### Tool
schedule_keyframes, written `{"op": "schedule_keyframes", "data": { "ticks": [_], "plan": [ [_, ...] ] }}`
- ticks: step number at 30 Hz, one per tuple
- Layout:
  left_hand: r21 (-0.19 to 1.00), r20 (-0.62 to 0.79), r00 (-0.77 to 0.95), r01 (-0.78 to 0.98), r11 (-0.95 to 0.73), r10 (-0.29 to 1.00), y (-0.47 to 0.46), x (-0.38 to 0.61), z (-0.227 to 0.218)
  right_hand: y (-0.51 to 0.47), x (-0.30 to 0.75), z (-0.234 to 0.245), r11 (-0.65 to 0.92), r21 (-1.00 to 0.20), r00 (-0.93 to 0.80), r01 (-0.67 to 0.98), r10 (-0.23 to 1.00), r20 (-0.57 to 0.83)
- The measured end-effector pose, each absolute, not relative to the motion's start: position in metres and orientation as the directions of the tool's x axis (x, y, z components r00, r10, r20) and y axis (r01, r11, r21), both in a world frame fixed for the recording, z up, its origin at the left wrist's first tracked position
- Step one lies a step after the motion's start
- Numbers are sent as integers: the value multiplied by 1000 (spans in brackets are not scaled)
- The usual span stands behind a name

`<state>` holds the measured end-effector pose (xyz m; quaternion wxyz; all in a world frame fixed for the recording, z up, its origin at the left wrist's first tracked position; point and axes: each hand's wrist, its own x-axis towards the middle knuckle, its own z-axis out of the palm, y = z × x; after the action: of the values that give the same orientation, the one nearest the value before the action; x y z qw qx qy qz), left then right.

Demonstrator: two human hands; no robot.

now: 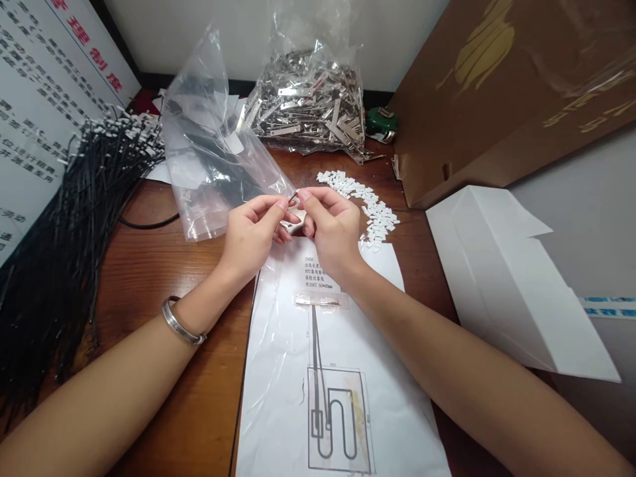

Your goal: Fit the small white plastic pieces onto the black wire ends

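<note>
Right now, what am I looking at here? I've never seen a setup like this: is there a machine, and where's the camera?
No machine shows here: these are a person's bare left hand and right hand. The one picture comes from a camera on that person's head, looking forward and down.

The fingertips meet around a thin dark piece, too small to identify. Below them, on a wooden table, lies a printed drawing. Small white pieces are scattered beyond it. Further back sits a clear bag of metal strips, and to the left is a bundle of black wires.
</note>
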<state>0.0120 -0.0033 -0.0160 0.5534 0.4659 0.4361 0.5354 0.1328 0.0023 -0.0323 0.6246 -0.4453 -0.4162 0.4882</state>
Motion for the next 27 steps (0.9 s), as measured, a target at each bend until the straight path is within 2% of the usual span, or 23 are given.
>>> {"op": "schedule_keyframes", "data": {
  "ticks": [5, 14, 23, 27],
  "plan": [
    [986, 13, 103, -165, 4, 995, -6, 13, -13, 7, 133, -36, 141, -943, 292, -302, 955, 50],
    [983, 4, 95, -183, 13, 995, -7, 17, -9, 3, 132, -31, 143, -963, 166, -228, 980, 106],
    [989, 3, 104, -149, 13, 995, -7, 16, -10, 4, 131, -31, 147, -946, 165, -290, 981, 101],
    [994, 35, 159, -106, -18, 987, -8, 14, -15, 7, 133, -33, 129, -929, 239, -348, 970, 45]
  ]
}}
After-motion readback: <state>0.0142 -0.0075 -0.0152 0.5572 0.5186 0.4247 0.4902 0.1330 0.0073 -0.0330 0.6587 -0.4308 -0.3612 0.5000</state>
